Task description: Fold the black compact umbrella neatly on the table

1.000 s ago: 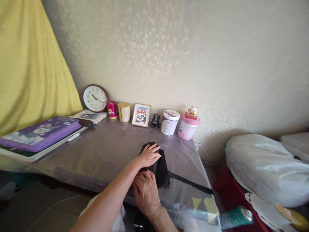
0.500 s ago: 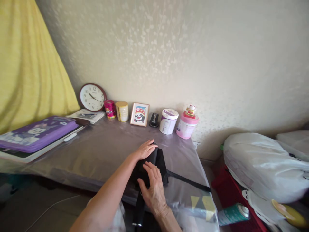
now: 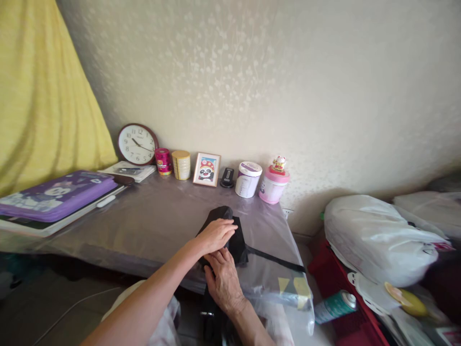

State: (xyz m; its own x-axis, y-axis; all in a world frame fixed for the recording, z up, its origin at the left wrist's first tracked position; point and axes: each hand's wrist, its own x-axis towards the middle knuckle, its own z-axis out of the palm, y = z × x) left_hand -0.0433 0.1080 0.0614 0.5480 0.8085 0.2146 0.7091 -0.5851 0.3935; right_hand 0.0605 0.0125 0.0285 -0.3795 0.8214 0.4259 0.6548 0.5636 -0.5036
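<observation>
A small black fabric bag [image 3: 230,230] lies near the front edge of a table [image 3: 158,216] covered in clear plastic. Its black strap [image 3: 275,259] trails to the right across the tabletop. My left hand [image 3: 215,234] rests flat on top of the bag, fingers stretched out and together. My right hand [image 3: 222,276] lies just below it, fingers pressed on the bag's near edge. Part of the bag is hidden under both hands.
Along the wall stand a round clock [image 3: 137,144], a pink tin [image 3: 163,161], a yellow tin [image 3: 181,165], a panda picture frame [image 3: 206,169], a white tub [image 3: 247,179] and a pink jar [image 3: 273,185]. A purple case [image 3: 57,194] lies left. White plastic bags [image 3: 378,238] pile up at right.
My left hand slid back toward me over the bag and my right hand drew nearer the table edge. The bag's far end now shows past the fingers. The view shifted slightly.
</observation>
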